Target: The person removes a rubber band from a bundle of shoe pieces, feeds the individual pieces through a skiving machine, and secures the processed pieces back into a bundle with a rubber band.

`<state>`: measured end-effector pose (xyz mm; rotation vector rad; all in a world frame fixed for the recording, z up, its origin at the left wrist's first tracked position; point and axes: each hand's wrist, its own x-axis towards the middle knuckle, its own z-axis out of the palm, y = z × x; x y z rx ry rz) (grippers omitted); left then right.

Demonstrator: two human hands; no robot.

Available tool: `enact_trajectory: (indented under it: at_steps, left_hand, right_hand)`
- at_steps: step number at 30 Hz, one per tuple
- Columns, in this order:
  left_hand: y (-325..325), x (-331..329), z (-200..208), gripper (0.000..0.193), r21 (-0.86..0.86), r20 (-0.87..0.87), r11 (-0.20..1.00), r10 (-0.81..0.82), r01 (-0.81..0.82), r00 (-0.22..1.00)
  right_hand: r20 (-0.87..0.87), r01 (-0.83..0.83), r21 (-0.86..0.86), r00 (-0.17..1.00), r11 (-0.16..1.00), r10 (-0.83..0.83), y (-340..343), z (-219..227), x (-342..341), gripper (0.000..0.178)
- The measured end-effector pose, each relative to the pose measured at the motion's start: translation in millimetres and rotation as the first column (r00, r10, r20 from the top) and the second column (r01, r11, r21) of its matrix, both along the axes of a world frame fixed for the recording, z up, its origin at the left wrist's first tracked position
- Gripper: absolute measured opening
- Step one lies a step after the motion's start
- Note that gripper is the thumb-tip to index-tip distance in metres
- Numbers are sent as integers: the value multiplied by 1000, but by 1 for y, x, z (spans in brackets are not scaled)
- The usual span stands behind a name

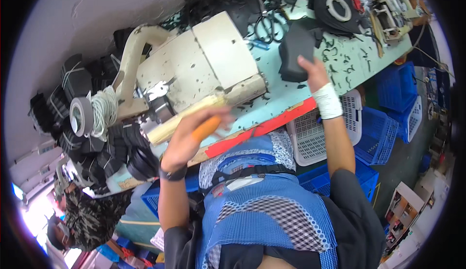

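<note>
My right hand (314, 74), its wrist wrapped in white bandage, grips the near edge of a dark grey curved piece (294, 50) with the thumb on top. The piece rests on or just over the pale green tabletop; which of the two I cannot tell. My left hand (196, 129) has an orange cover on one finger and a dark band at the wrist. It hovers by the padded front edge of a cream sewing machine (189, 58), its blurred fingers stretched out with nothing visible in them.
Scissors (264, 26) and a blue tool (258, 44) lie behind the machine bed. Black scraps dot the table (361, 58). A tape roll (338, 8) sits at the far right. Bundled dark pieces (73, 75) crowd the left. A white basket (310, 143) and blue crates (376, 135) stand below. Another person (92, 215) is at lower left.
</note>
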<state>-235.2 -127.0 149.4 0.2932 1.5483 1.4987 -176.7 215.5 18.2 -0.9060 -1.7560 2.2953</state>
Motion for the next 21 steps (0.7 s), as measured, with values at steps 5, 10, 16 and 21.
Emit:
enact_trajectory:
  at_steps: [5, 10, 16, 21]
  left_hand:
    - [-147, 84, -33, 34, -422, 187, 858, 398, -292, 898]
    - [-290, 150, -51, 36, -708, -168, 403, 701, -579, 693]
    - [-428, 132, -135, 57, -546, -490, 72, 781, -835, 388]
    - [-397, 89, -149, 48, -465, -239, 374, 820, -803, 520]
  right_hand:
    - [510, -513, 858, 839, 39, -189, -45, -51, 13, 93]
    - [26, -82, 833, 994, 547, 110, -117, 20, 67, 25]
    - [46, -820, -126, 557, 558, 829, -366, 20, 43, 50]
    - [-14, -788, -72, 614, 611, 789, -549, -47, 0, 76]
